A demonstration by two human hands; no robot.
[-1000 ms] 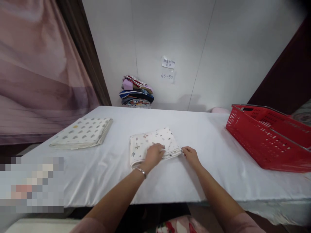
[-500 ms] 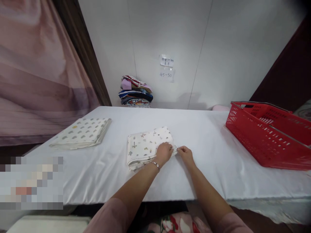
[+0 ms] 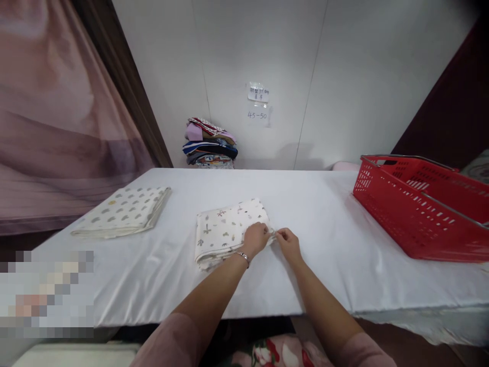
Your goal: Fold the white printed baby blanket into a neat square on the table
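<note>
A folded white cloth (image 3: pixel 219 227) with small plant-like prints lies in the middle of the table, its layers showing along the near edge. My left hand (image 3: pixel 256 238), with a bracelet at the wrist, rests over the cloth's right side, fingers closed on its edge. Just to the right, my right hand (image 3: pixel 289 243) pinches the cloth's near right corner between thumb and fingers. The fingertips of both hands almost meet there, and the exact bit of fabric between them is too small to make out.
Another folded cloth (image 3: pixel 124 211) with grey prints lies at the table's left. A red plastic basket (image 3: pixel 412 219) with metal handles stands on the right. Behind the white-covered table (image 3: pixel 324 285), a stack of folded fabrics (image 3: pixel 210 148) sits against the wall, below paper labels (image 3: pixel 257 104).
The view has shifted slightly, so the scene sits a little further left. Both hands stay at the cloth's right corner, the right hand's fingers slightly closer to the left's.
</note>
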